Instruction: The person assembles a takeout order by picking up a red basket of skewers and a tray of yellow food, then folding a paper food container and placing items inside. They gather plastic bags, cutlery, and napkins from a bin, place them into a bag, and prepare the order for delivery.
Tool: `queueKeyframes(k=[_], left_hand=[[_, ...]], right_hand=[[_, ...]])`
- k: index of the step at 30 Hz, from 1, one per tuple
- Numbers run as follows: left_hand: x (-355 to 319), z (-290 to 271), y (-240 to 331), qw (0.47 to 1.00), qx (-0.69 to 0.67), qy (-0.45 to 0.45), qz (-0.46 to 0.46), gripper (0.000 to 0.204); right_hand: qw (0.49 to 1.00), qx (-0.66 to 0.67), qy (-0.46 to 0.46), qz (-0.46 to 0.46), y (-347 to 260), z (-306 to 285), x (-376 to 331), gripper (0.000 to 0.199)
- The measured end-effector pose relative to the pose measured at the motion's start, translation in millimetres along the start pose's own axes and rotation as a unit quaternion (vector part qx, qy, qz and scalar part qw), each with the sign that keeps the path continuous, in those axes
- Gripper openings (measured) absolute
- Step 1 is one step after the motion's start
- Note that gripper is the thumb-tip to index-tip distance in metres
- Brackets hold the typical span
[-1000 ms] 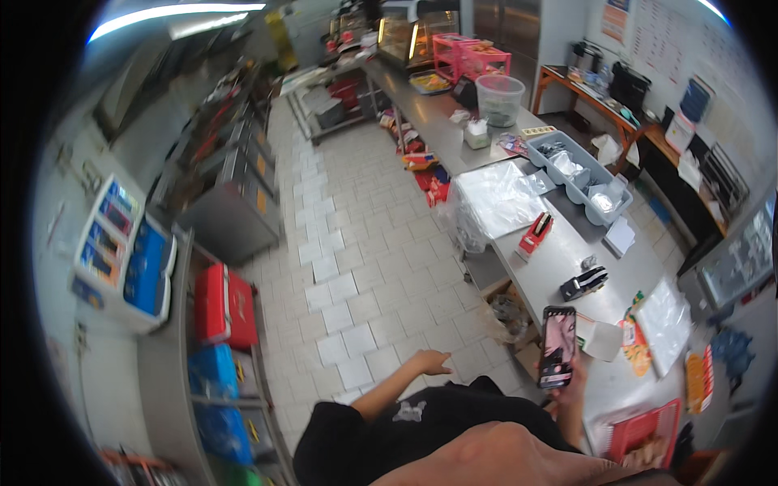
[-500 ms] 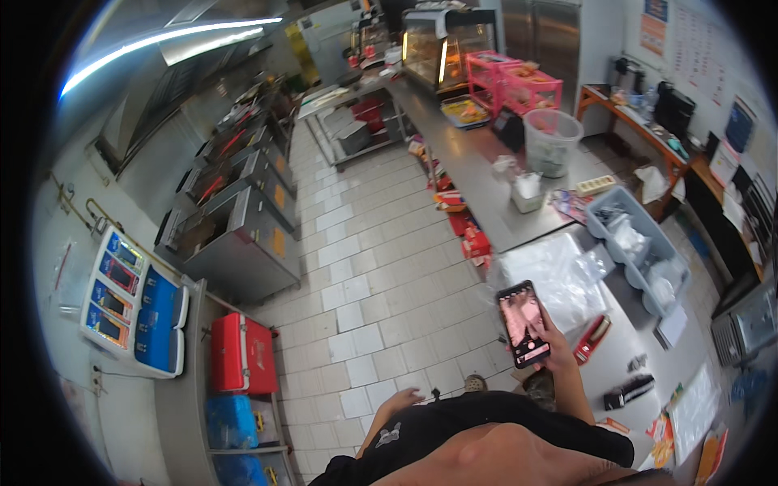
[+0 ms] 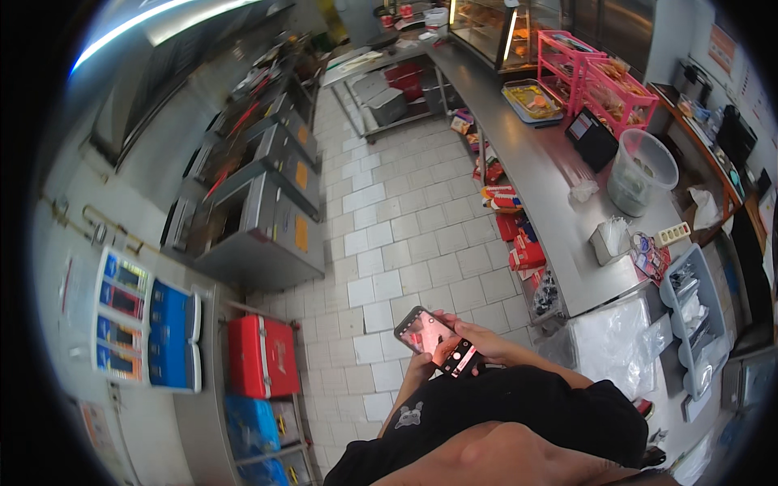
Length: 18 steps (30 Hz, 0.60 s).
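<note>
A dark-cased smartphone (image 3: pixel 429 334) with its screen lit pink is held low in front of my body, above the tiled floor. My right hand (image 3: pixel 480 340) is closed round the phone's right side, with fingertips showing past its upper edge. At its lower left edge my left hand (image 3: pixel 417 370) grips it too, the thumb lying near the screen. Most fingers of both hands are hidden behind the phone. A black top (image 3: pixel 502 413) covers my torso just below it.
To the right runs a steel counter (image 3: pixel 527 154) bearing pink racks (image 3: pixel 620 93), a clear bucket (image 3: pixel 640 174) and a grey divided tray (image 3: pixel 693 316). Plastic bags (image 3: pixel 608 340) lie nearer. Steel fryers (image 3: pixel 259 219) line the left, with a red cooler box (image 3: pixel 263 356) on a shelf.
The phone has moved left in my right hand, away from the counter with the plastic bags. My left hand has come up and taken hold of it. The view has turned somewhat left.
</note>
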<state>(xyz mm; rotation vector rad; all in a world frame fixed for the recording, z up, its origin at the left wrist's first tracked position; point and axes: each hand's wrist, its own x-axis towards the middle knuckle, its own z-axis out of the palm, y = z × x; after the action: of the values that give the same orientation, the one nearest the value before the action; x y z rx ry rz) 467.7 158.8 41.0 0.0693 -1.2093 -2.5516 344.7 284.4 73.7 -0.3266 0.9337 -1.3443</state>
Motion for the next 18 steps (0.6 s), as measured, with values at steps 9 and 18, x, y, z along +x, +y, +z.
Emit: queueKeyframes(k=[9, 18], left_hand=[[214, -36, 17, 0.980, -0.088, 0.037, -0.177, 0.062], [366, -110, 13, 0.967, -0.049, 0.226, -0.109, 0.057]], right_hand=[[0.989, 0.121, 0.002, -0.081, -112, -87, 58, 0.059], [0.684, -0.520, 0.500, 0.110, -227, -316, 41, 0.063]])
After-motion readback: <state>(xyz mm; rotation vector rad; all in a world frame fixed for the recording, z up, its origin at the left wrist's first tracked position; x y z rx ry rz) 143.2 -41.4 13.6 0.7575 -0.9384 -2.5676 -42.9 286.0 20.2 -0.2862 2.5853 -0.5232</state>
